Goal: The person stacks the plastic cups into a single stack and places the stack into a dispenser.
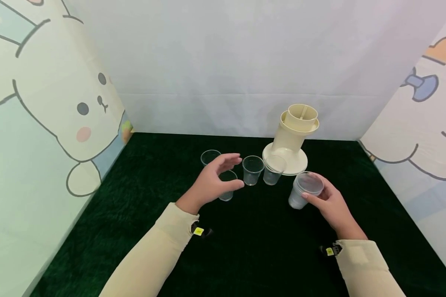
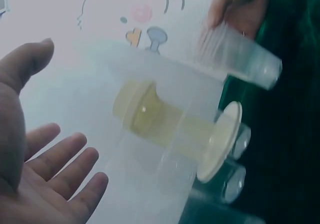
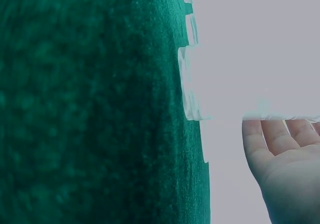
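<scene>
"What's biggest?"
"The green-covered counter (image 1: 252,260). Next, one cream cylindrical holder (image 1: 289,138), standing on its round base."
"Hands?"
"Left hand (image 1: 214,177) has its fingers spread; right hand (image 1: 332,204) grips one stack of clear plastic cups (image 1: 298,199), just right of the holder's base. Mouths up, long axis near vertical, bottoms leaning left."
"Loose cups (image 1: 251,175)?"
"Four, mouths up, left of the stack."
"Writing?"
"Two yellow wrist labels (image 1: 198,231), too small to read."

Noted smooth clear plastic on right cup stack (image 1: 302,191), smooth cream plastic on far stand (image 1: 288,139), matt napped green cloth (image 1: 267,251).
</scene>
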A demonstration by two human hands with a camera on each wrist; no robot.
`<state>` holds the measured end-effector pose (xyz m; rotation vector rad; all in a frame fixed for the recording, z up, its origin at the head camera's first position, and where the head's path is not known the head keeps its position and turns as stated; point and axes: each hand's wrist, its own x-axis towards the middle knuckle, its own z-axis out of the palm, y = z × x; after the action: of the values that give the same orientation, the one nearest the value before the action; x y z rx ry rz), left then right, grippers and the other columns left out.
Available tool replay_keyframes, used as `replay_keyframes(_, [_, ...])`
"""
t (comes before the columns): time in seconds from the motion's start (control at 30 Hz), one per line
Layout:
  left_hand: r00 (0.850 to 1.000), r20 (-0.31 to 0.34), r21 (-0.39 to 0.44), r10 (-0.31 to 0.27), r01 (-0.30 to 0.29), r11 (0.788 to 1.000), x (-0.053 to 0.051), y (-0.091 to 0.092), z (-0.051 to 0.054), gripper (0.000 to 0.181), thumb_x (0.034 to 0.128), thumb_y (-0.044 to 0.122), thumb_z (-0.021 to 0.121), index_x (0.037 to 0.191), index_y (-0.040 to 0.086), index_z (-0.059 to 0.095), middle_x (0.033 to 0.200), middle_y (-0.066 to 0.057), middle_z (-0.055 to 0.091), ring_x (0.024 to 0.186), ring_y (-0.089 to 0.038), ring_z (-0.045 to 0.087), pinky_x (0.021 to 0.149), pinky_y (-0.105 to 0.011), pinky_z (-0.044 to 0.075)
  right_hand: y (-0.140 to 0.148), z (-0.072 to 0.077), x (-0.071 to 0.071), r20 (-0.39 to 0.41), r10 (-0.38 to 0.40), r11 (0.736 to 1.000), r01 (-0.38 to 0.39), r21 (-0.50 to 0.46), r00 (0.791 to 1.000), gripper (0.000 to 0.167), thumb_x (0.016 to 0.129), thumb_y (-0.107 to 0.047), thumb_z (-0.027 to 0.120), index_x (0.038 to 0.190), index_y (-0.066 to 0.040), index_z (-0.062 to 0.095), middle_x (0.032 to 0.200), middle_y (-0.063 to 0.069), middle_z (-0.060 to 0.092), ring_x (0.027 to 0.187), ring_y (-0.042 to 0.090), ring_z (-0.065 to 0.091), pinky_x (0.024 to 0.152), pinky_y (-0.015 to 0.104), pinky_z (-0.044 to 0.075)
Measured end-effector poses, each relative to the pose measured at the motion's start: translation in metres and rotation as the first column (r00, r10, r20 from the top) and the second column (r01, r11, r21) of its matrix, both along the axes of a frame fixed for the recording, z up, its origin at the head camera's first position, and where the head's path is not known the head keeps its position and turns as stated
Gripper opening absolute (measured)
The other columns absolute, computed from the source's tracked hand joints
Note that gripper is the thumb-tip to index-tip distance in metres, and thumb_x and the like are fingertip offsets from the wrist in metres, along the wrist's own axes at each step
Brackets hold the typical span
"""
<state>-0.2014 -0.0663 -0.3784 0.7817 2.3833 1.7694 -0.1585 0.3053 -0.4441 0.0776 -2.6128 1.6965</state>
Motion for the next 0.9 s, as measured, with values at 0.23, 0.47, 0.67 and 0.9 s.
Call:
replay_keyframes(0.23, [0.998, -0.010, -0.020, 0.065, -0.065, 0.998, -0.005, -0.028, -0.019, 0.067, 0.0911, 0.028, 0.082, 0.150, 0.024, 0.050, 0.150, 0.005, 0.053, 0.138, -0.017, 0.049, 0.115, -0.047, 0.039, -0.001, 0.001, 0.000, 0.013, -0.003, 1.000, 0.003, 0.018, 1.000, 0.072, 0.100, -0.036, 0.071, 0.160, -0.019, 0.036, 0.150, 0.013, 0.047, 0.121, 0.014, 0.054, 0.087, 0.014, 0.049])
replay_keyframes(0.47, [0.993, 0.035, -0.032, 0.117, -0.115, 0.993, -0.010, -0.039, -0.038, 0.071, 0.0907, 0.024, 0.082, 0.152, 0.016, 0.047, 0.152, 0.001, 0.052, 0.140, -0.028, 0.048, 0.114, -0.059, 0.036, -0.001, 0.002, 0.000, 0.021, -0.008, 1.000, 0.007, 0.027, 1.000, 0.073, 0.100, -0.038, 0.071, 0.161, -0.021, 0.035, 0.150, 0.011, 0.046, 0.123, 0.017, 0.053, 0.088, 0.015, 0.049])
replay_keyframes(0.67, [0.991, 0.058, -0.038, 0.120, -0.118, 0.992, -0.014, -0.041, -0.051, 0.077, 0.0895, 0.028, 0.084, 0.154, 0.016, 0.044, 0.151, 0.000, 0.052, 0.138, -0.021, 0.049, 0.115, -0.050, 0.039, -0.001, 0.002, 0.000, 0.023, -0.009, 1.000, 0.008, 0.025, 1.000, 0.073, 0.100, -0.038, 0.070, 0.161, -0.021, 0.034, 0.151, 0.011, 0.046, 0.124, 0.017, 0.052, 0.088, 0.015, 0.049])
replay_keyframes(0.9, [0.988, 0.087, -0.053, 0.124, -0.120, 0.991, -0.018, -0.038, -0.058, 0.080, 0.0866, 0.035, 0.085, 0.154, 0.020, 0.044, 0.150, 0.000, 0.052, 0.138, -0.021, 0.049, 0.115, -0.046, 0.039, -0.002, 0.002, 0.001, 0.018, -0.010, 1.000, 0.010, 0.014, 1.000, 0.073, 0.100, -0.038, 0.070, 0.161, -0.020, 0.034, 0.151, 0.011, 0.045, 0.124, 0.015, 0.052, 0.088, 0.014, 0.048])
